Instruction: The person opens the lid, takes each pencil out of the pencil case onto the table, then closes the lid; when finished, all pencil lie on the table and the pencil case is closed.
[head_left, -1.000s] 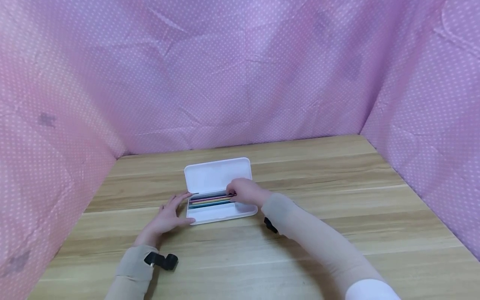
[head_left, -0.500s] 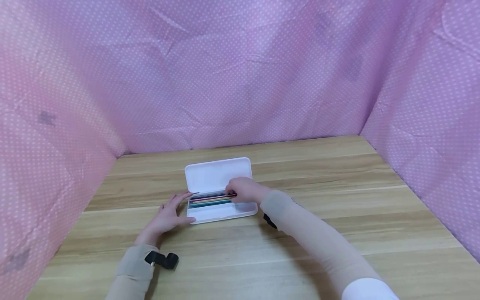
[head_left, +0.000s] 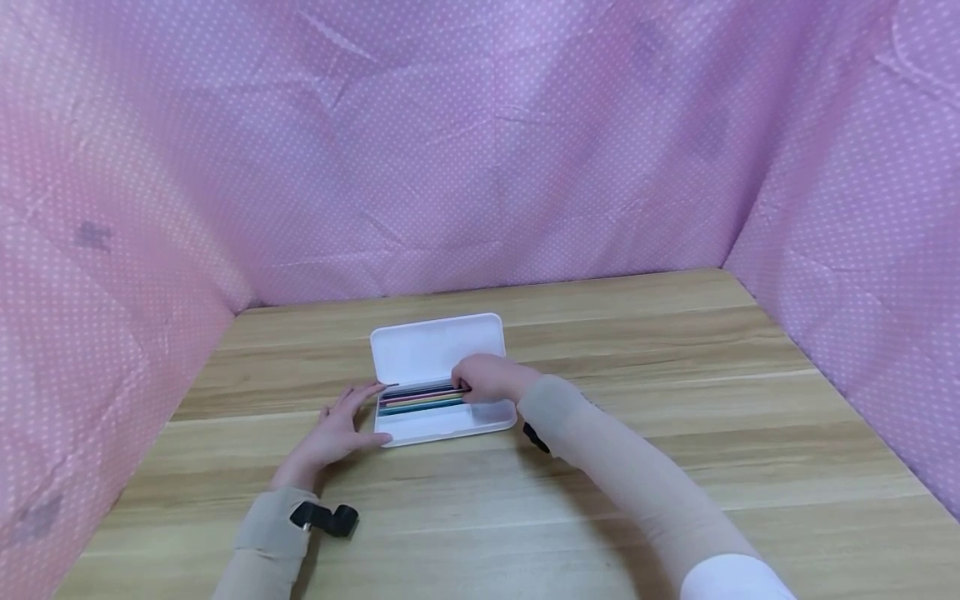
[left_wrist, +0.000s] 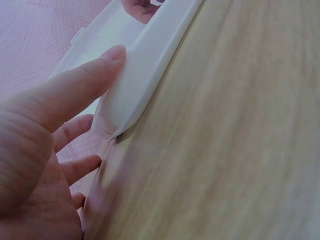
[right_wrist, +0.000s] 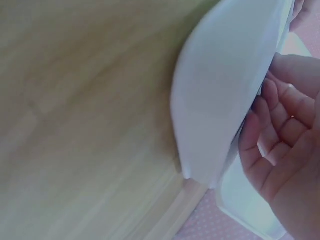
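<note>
A white case [head_left: 435,429] lies on the table with its lid [head_left: 437,350] raised at the back. Several coloured pencils [head_left: 420,404] lie lengthwise inside it. At the case's left end is the left hand [head_left: 333,435], fingers spread, its thumb touching the front corner; the left wrist view shows this thumb [left_wrist: 95,72] against the white wall [left_wrist: 137,77]. The right hand [head_left: 491,379] reaches in from the right and pinches pencils near their right ends. Its curled fingers [right_wrist: 257,135] show behind the case wall [right_wrist: 215,95] in the right wrist view, where their tips are partly hidden.
The wooden table [head_left: 637,350] extends around the case. Pink dotted cloth [head_left: 480,167] hangs behind the table and along both sides. A black wrist camera [head_left: 330,518] is strapped on the left forearm, and another [head_left: 536,437] shows under the right one.
The right forearm has shifted very slightly left. Both hands otherwise keep their places at the case, and the pencils have barely moved.
</note>
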